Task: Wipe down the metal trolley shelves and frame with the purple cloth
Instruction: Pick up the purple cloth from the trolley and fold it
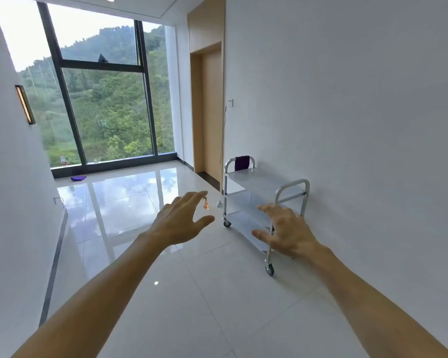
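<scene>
We hold our left hand [181, 220] and right hand [286, 232] apart, fingers spread, gripping nothing. The purple cloth [241, 163] drapes limply over the far tubular handle of the trolley [259, 188] — flat brushed-metal shelves on small castors.

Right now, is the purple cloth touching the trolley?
Touching. The head view shows the purple cloth draped over the trolley's far handle bar.

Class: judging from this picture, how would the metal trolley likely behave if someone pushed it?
The trolley would probably roll easily: it stands on casters on glossy floor tiles. Its bare shelves suggest it is fairly light. The cloth draped over its far handle might slip off.
</scene>
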